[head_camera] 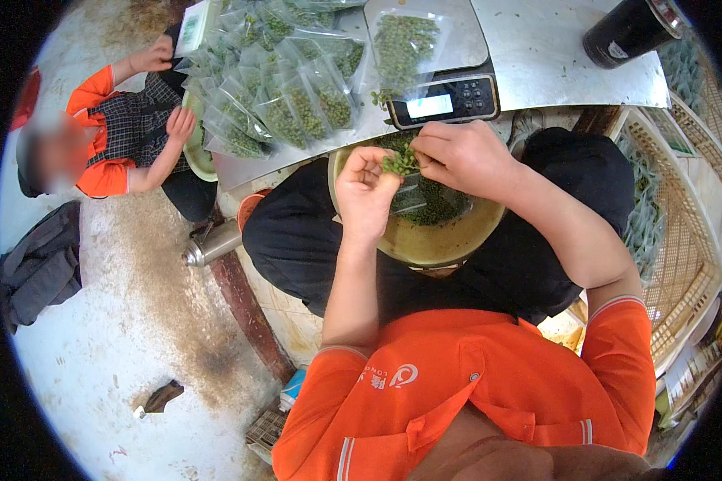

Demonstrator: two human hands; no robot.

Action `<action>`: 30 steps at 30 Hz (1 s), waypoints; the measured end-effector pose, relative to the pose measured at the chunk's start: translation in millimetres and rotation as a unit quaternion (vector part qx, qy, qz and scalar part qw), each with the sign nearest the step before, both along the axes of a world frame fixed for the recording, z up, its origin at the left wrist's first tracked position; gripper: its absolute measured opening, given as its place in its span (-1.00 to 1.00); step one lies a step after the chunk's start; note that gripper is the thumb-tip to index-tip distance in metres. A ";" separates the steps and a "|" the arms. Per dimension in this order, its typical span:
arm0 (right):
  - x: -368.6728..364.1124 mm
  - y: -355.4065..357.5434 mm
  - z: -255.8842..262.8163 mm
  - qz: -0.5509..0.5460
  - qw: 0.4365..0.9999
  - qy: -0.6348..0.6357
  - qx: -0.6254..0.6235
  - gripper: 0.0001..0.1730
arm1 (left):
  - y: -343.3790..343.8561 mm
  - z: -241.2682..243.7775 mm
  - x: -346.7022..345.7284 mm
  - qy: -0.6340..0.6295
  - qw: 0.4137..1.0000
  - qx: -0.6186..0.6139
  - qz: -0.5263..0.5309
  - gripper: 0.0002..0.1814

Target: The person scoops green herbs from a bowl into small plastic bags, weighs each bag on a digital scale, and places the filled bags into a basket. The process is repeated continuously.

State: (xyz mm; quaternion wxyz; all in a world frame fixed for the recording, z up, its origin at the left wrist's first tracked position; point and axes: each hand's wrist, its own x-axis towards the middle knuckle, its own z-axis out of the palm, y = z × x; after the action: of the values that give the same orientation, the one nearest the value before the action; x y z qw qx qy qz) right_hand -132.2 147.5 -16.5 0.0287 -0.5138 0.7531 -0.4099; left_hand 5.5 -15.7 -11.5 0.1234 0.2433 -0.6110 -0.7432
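My left hand point(367, 186) pinches a small sprig of green peppercorns point(402, 161) between thumb and fingers. From the other side, my right hand point(466, 157) has its fingertips on the same sprig. Both hands are above a wide yellowish basin point(445, 248) between my knees. Inside the basin lie dark green peppercorns point(436, 207), with clear plastic film over part of them. Just beyond my hands is a digital scale point(478, 95) with a lit display. A clear bag of green peppercorns point(404, 51) rests on its platform, overlapping the front edge.
Several filled clear bags point(301, 111) crowd the metal table point(535, 72) at left. A black cup point(629, 36) stands at right. Plastic crates point(692, 240) hold more bags. Across the table's left side sits a co-worker point(138, 126). On the floor lies a steel thermos point(213, 243).
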 end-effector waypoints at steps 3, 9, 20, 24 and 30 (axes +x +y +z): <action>2.3 -3.5 0.8 -0.023 1.000 0.002 -0.012 -0.77 | 8.2 4.6 -3.8 0.031 0.999 -0.035 0.002 -0.72; 15.7 -14.7 15.4 -0.090 0.900 -0.414 -0.100 -0.81 | 14.2 0.8 -10.4 0.121 0.992 -0.009 0.023 -0.71; -0.6 -1.8 5.4 -0.042 0.986 -0.152 -0.048 -0.84 | 3.4 17.2 -10.7 0.003 0.990 0.136 -0.028 -0.78; 0.2 1.9 4.9 -0.030 0.989 -0.137 -0.044 -0.86 | -9.9 2.1 -3.4 -0.020 0.989 0.141 0.030 -0.82; 1.6 2.7 6.9 -0.062 0.992 -0.106 -0.029 -0.91 | -4.3 2.5 -7.3 -0.031 0.995 -0.097 0.022 -0.78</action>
State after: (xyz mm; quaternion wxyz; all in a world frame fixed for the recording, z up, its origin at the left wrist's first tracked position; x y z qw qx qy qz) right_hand -130.6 150.2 -9.6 0.0681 -0.4206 0.7640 -0.4845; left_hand -1.9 -20.0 -9.0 0.1433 0.2665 -0.6784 -0.6696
